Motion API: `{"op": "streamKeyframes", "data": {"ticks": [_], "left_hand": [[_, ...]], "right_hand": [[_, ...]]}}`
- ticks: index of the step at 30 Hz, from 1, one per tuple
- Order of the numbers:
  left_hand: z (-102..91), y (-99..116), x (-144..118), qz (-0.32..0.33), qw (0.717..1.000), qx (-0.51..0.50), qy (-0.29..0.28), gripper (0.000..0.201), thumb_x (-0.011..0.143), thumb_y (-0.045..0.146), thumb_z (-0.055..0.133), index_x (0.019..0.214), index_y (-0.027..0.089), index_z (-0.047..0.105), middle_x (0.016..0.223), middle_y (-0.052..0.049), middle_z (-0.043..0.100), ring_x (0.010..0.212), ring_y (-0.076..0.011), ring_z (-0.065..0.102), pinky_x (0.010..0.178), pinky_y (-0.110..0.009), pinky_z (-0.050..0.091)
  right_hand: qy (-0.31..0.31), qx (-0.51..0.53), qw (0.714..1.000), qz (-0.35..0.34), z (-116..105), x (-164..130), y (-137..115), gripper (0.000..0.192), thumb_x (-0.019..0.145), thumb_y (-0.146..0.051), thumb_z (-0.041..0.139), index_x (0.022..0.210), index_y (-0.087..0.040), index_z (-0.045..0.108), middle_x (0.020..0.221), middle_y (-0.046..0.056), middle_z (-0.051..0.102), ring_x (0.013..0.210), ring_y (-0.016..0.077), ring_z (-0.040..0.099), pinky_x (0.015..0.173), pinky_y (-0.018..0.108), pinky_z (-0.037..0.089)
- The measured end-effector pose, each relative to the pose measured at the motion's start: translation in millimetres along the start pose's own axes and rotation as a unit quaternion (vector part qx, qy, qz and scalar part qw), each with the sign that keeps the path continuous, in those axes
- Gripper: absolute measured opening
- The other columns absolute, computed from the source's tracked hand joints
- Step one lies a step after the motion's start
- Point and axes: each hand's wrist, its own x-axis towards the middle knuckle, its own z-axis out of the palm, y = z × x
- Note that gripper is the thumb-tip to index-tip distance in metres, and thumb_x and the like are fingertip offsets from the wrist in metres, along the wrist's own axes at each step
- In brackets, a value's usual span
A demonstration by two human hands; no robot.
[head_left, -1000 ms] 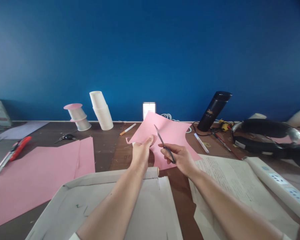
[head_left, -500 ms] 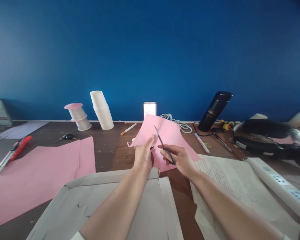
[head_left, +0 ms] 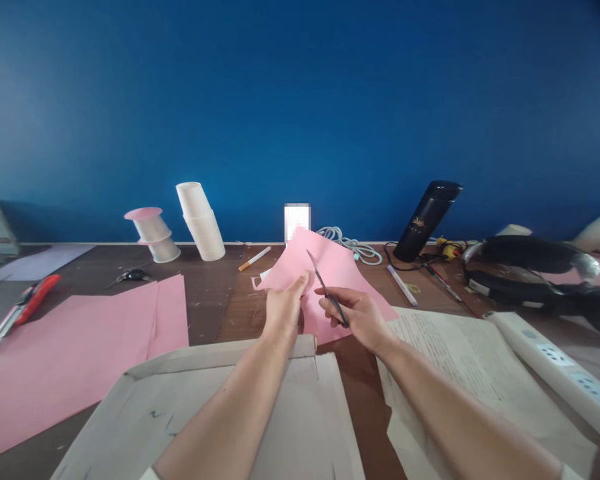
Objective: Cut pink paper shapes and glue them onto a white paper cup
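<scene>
My left hand (head_left: 284, 308) pinches the near left part of a pink paper sheet (head_left: 337, 268) and holds it tilted up above the wooden table (head_left: 205, 293). My right hand (head_left: 360, 317) grips small dark scissors (head_left: 326, 292), whose blades point up and away across the sheet, close to my left thumb. A thin curl of pink paper (head_left: 255, 285) hangs at the sheet's left corner.
A flat grey cardboard tray (head_left: 145, 400) lies under my forearms, printed paper (head_left: 470, 360) and a power strip (head_left: 555, 367) to the right. Left: large pink sheet (head_left: 70, 347), red utility knife (head_left: 25, 308), second scissors (head_left: 133, 274). Back: paper cups (head_left: 200, 220), pen (head_left: 255, 259), black flask (head_left: 427, 220), cable (head_left: 350, 244), headset (head_left: 530, 273).
The pink sheet has been turned and folded in a little, so its right edge has drawn back from the flask. Both hands have stayed almost in place.
</scene>
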Motion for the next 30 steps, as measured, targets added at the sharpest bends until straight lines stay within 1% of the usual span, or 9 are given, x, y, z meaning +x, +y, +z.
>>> {"op": "streamKeyframes", "data": {"ticks": [3,11,18,25,30], "left_hand": [[-0.8,1.5,-0.9,0.007,1.0,0.006,-0.02,0.05,0.054,0.044,0.078,0.088,0.008,0.07,0.082,-0.013,0.07,0.071,-0.024,0.065,0.066,-0.035,0.05],[0.7,7.2,-5.3,0.013,1.0,0.007,-0.026,0.049,0.056,0.045,0.077,0.087,0.008,0.07,0.089,-0.014,0.07,0.076,-0.0252,0.065,0.069,-0.035,0.05],[0.0,6.4,-5.1,0.012,0.999,-0.002,-0.033,0.048,0.056,0.045,0.077,0.088,0.009,0.071,0.088,-0.014,0.07,0.075,-0.0248,0.065,0.069,-0.035,0.05],[-0.1,7.3,-5.3,0.026,0.999,0.004,-0.03,0.046,0.058,0.044,0.076,0.086,0.008,0.071,0.086,-0.014,0.07,0.075,-0.0243,0.065,0.071,-0.035,0.05],[1.0,8.6,-5.8,0.027,0.999,-0.015,-0.042,0.046,0.06,0.043,0.075,0.089,0.008,0.07,0.092,-0.014,0.07,0.077,-0.0241,0.066,0.073,-0.035,0.05]], "right_hand": [[0.0,0.017,1.0,-0.005,0.4,-0.5,-0.5,0.036,0.069,-0.038,0.07,0.097,-0.016,0.069,0.063,-0.002,0.052,0.057,0.0089,0.046,0.053,0.023,0.043],[-0.001,0.027,1.0,-0.004,0.3,-0.4,-0.4,0.036,0.069,-0.04,0.069,0.097,-0.016,0.069,0.062,-0.003,0.051,0.056,0.0085,0.045,0.052,0.023,0.042],[-0.002,0.026,1.0,-0.004,0.2,-1.1,-1.8,0.037,0.069,-0.04,0.069,0.097,-0.016,0.069,0.061,-0.003,0.051,0.055,0.0077,0.044,0.052,0.022,0.042],[-0.001,0.018,1.0,-0.005,1.1,-2.0,-3.7,0.04,0.069,-0.042,0.068,0.099,-0.015,0.069,0.06,-0.002,0.049,0.055,0.0087,0.044,0.052,0.024,0.042],[-0.003,0.018,1.0,-0.009,0.9,-2.6,-4.3,0.039,0.068,-0.042,0.069,0.098,-0.016,0.07,0.062,-0.002,0.05,0.055,0.0084,0.044,0.052,0.024,0.042]]}}
